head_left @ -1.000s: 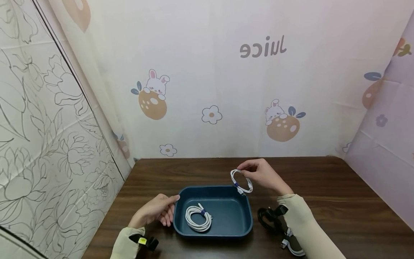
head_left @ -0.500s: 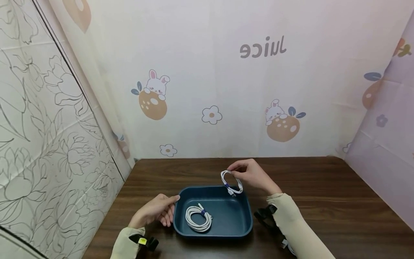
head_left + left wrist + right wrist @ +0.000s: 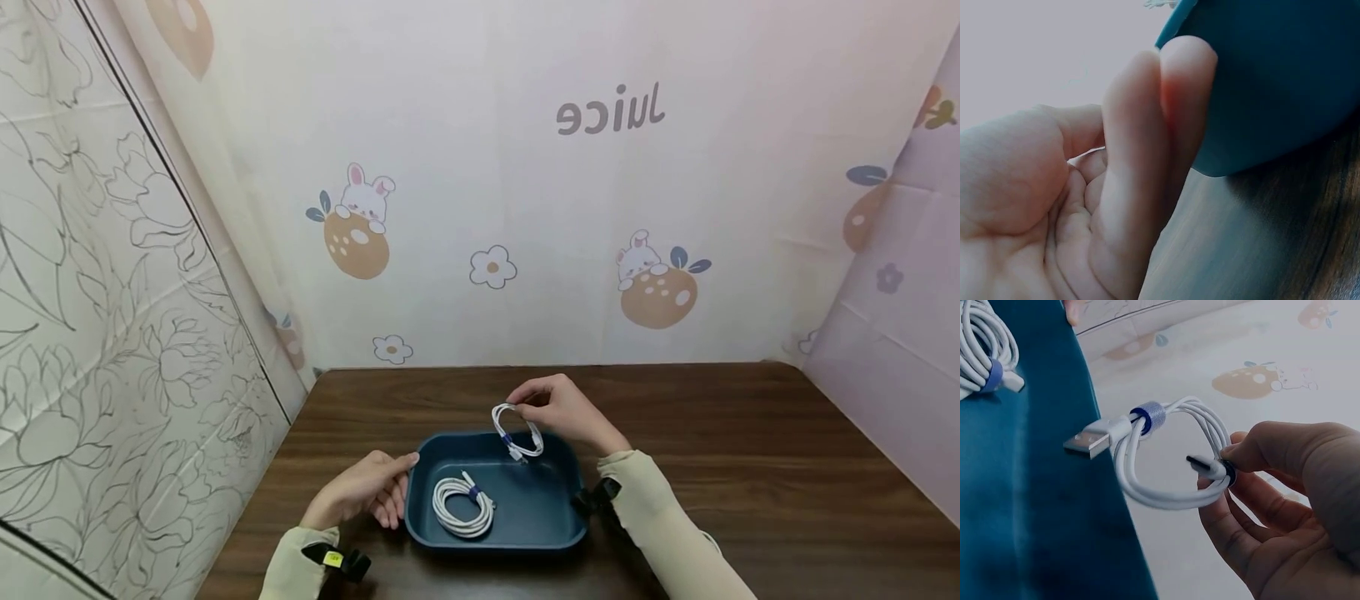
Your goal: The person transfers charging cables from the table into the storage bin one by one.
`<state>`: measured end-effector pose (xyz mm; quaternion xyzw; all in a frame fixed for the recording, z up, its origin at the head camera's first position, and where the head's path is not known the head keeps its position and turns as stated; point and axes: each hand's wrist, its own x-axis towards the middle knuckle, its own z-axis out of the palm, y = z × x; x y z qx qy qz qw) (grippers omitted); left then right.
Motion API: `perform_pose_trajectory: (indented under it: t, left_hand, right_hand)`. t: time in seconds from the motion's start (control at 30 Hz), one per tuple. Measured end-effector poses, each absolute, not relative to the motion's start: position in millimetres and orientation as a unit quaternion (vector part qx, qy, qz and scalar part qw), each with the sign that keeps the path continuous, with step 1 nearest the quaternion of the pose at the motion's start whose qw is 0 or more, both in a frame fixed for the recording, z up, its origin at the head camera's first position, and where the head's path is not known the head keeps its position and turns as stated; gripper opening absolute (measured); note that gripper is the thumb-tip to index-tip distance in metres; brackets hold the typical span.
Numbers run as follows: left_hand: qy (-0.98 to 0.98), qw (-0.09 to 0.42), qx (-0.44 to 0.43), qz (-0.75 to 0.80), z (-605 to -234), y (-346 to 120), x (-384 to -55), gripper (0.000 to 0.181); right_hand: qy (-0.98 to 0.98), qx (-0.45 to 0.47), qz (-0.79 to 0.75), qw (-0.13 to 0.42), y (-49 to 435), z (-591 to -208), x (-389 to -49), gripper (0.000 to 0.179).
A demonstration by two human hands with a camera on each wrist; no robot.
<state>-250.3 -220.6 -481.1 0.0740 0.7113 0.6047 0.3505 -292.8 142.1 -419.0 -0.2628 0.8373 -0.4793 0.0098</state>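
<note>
behind the right sleeve (image 3: 663,512), a white sliver (image 3: 712,542) shows; right hand (image 3: 567,411) pinches a coiled cable (image 3: 1175,499), left hand (image 3: 362,487) grips the tray (image 3: 534,518).

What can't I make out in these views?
Head: most of the thin white strand, hidden by the cream fabric sleeve.
Right wrist: the rest of the coiled white cable in the blue rectangular tray, cut off by the frame edges.
Right wrist: part of the looped white cable, covered by the right hand.
Left wrist: part of the tray, beyond the frame.
</note>
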Motion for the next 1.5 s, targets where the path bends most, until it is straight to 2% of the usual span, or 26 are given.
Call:
perform_pose_trajectory:
  t: [0.2,0.87,1.5]
  left_hand:
    - [0.708,0.359,0.072,0.604,-479,-221,-250,0.058]
    - [0.712,0.348,0.070,0.606,-479,-220,-249,0.059]
    - [0.713,0.352,0.067,0.603,-480,-221,-250,0.060]
  right_hand:
    - [0.839,-0.281,-0.466,0.033,132,-427,-293,0.014]
    - [0.841,-0.319,-0.433,0.053,115,-429,-298,0.012]
    - [0.832,-0.378,-0.389,0.116,100,-433,-297,0.013]
